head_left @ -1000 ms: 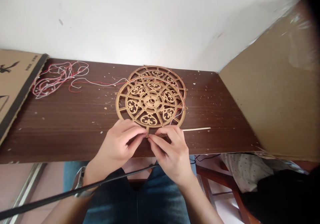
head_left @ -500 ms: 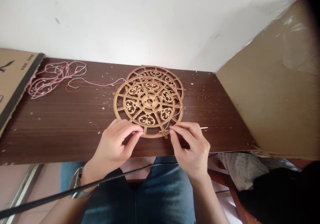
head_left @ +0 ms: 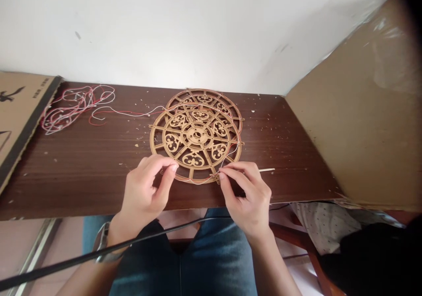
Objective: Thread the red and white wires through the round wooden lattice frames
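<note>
My left hand [head_left: 141, 190] sits just below the lower left rim of a flat wooden fretwork wheel [head_left: 196, 140], closed to a pinch with thumb and forefinger together. I cannot tell whether anything is between them. My right hand [head_left: 245, 195] is also closed to a pinch, at the bottom of the wheel, gripping a thin white wire [head_left: 229, 155] beside a small tab on the rim. The wire climbs from there up the wheel's right side, and a red and white strand follows the lower rim between my hands. A second wheel [head_left: 204, 97] lies farther from me, partly under the first. Both lie flat on the dark wood worktop [head_left: 82, 181].

My fingers hide part of the lower rim, and the spot where the wire meets the tab is too small to make out. To the left, a loose tangle of red and white wire [head_left: 74, 109] lies on the worktop, with a long strand running to the wheels. A thin wooden stick [head_left: 265, 169] pokes out from behind my right hand. There is open worktop left of the wheels and right of the stick, up to a cardboard sheet [head_left: 356, 111]. The near edge runs just below my hands, and a black cable [head_left: 99, 252] crosses beneath it.
</note>
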### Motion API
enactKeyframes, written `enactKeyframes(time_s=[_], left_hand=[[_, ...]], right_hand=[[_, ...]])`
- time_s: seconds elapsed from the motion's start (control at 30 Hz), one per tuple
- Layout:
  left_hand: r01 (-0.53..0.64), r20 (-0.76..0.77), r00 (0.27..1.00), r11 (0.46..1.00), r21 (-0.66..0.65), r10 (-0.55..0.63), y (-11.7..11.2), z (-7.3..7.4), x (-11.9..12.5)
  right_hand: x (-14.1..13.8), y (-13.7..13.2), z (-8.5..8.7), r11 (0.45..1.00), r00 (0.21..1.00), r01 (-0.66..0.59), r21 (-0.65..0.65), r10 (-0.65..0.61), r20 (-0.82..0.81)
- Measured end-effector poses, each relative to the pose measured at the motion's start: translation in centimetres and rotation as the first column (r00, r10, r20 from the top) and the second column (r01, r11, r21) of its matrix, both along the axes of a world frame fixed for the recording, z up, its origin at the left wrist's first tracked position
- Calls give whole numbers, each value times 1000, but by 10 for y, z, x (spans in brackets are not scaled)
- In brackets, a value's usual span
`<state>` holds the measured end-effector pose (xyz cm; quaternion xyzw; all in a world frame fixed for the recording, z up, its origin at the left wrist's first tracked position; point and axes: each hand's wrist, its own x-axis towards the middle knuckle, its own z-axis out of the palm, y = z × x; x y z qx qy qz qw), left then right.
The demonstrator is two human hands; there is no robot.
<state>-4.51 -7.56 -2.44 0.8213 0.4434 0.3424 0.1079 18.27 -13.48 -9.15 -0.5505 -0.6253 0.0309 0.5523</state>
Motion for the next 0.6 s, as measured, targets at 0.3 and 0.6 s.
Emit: enactKeyframes(time_s=[0.3, 0.6], left_hand=[[-129, -61, 990, 988, -87, 124, 2, 10, -3], [-292, -100, 945, 940, 175, 312, 71, 76, -28]], right_hand=[[2, 3, -7, 1000, 998, 23, 1, -23, -50], [4, 2, -10, 999, 993, 29, 19, -27, -113]])
